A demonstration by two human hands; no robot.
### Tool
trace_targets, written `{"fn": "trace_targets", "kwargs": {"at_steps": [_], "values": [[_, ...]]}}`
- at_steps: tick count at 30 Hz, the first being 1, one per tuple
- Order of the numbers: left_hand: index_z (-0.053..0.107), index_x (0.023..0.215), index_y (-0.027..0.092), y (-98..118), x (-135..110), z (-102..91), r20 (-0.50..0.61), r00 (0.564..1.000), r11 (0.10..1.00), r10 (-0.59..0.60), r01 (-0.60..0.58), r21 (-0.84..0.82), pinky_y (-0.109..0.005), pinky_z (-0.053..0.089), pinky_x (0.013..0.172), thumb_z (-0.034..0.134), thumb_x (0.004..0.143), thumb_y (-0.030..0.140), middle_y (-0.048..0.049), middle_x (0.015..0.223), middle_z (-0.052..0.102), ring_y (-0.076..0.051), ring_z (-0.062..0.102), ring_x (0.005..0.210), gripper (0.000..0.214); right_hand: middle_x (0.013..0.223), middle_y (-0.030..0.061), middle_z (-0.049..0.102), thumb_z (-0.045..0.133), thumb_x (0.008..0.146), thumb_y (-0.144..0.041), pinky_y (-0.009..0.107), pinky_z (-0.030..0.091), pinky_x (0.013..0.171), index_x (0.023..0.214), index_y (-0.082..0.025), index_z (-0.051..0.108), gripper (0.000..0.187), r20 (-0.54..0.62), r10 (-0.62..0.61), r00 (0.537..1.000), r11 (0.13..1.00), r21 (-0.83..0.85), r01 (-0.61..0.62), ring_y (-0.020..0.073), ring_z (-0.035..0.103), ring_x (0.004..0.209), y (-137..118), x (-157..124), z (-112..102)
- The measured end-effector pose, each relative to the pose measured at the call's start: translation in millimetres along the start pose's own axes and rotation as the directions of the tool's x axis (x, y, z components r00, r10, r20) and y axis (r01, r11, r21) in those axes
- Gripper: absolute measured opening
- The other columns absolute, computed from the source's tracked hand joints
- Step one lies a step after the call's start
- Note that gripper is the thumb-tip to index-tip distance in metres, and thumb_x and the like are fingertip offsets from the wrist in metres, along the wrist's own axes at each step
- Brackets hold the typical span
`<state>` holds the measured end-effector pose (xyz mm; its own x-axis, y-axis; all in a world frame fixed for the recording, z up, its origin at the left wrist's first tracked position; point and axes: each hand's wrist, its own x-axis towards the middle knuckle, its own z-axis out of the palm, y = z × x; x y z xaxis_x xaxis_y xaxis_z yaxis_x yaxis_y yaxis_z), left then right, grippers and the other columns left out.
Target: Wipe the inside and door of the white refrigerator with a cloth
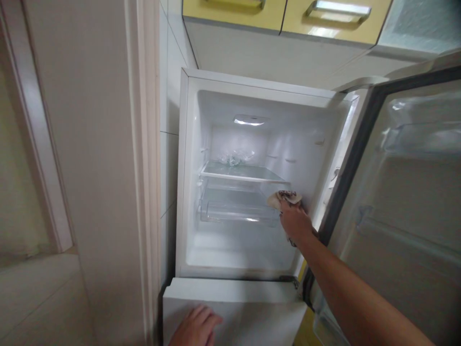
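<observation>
My right hand (296, 223) is closed round a beige cloth (284, 196) with a dark pattern. It reaches into the open fridge (186, 173), at the right inner wall near the end of the glass shelf (245, 171). Part of the cloth hangs below my hand, and whether it presses on the wall I cannot tell. My left hand (197, 327), at the bottom of the view, rests against the white lower door (259, 319). Its fingers are slightly bent with the thumb apart, and nothing shows in them.
A crumpled clear plastic bag (234, 158) lies on the glass shelf, above a transparent drawer (237, 212). The swung-out fridge door (406, 192) with clear racks fills the right side. Yellow cabinets (234, 14) hang overhead. A door frame (140, 168) stands at left.
</observation>
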<state>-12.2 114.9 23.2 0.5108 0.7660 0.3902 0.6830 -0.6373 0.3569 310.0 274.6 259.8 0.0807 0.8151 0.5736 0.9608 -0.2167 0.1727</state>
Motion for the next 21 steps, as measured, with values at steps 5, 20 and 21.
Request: {"fn": "trace_targets", "kwargs": {"at_steps": [5,20,21], "values": [[0.06,0.133,0.027,-14.1,43.6,-117.4,-0.184,0.974,0.892,0.135,-0.039,0.45,-0.048,0.041,0.119,0.059,0.09,0.019,-0.006,0.139,0.063,-0.026,0.051,0.137,0.043,0.121,0.0214,0.065,0.044,0.1,-0.028,0.04,0.052,0.084,0.143,-0.024,0.05,0.044,-0.003,0.021,1.0,0.999,0.048,-0.021,0.0308,0.066,0.106,0.8,-2.9,6.5],[0.03,0.159,0.013,-70.2,118.4,-264.8,0.002,0.96,0.486,0.278,-0.142,0.862,-0.055,0.015,0.131,0.052,0.097,0.029,-0.0169,0.171,0.019,-0.032,0.016,0.159,0.068,0.121,0.0164,0.067,0.049,0.094,-0.034,0.041,0.049,0.093,0.14,-0.023,0.057,0.047,-0.032,0.184,0.982,0.877,0.458,-0.149,0.0313,0.064,0.111,11.3,9.5,16.3],[0.028,0.16,0.013,-70.2,118.6,-263.0,-0.002,0.962,0.481,0.273,-0.135,0.867,-0.055,0.014,0.131,0.051,0.097,0.029,-0.017,0.171,0.018,-0.031,0.015,0.159,0.068,0.123,0.0161,0.066,0.049,0.094,-0.034,0.041,0.049,0.094,0.138,-0.023,0.059,0.047,-0.08,0.209,0.975,0.855,0.499,-0.142,0.0314,0.063,0.112,8.9,5.8,16.2]]}}
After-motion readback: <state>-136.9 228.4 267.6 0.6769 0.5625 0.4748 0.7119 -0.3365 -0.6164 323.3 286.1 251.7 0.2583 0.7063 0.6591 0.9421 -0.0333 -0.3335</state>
